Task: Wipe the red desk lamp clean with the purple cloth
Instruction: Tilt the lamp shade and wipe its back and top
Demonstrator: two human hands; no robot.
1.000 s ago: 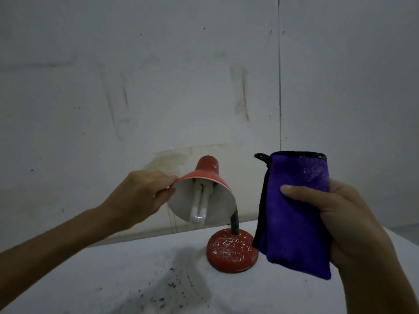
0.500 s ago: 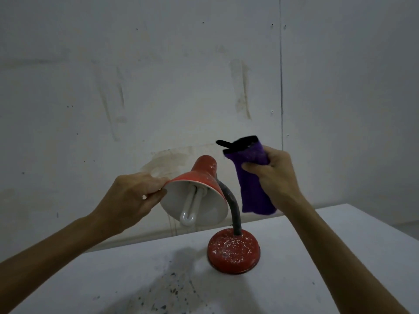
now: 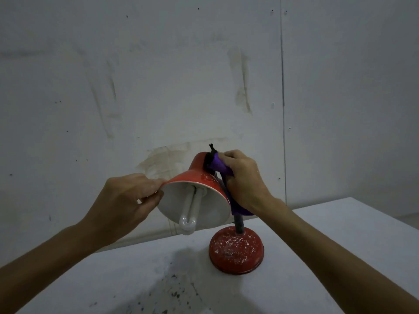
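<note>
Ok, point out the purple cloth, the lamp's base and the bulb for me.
purple cloth [image 3: 219, 166]: head view, on the fold above the fingers.
lamp base [image 3: 235, 249]: head view, on its speckled red top.
bulb [image 3: 190, 211]: head view, mid tube.

Lamp base sits on bench, wall behind. Shade tilts over bench, left of base, bulb inside. Left hand on shade's left rim. Right hand right of shade, pressing cloth against shade top; cloth hangs down over neck.
</note>
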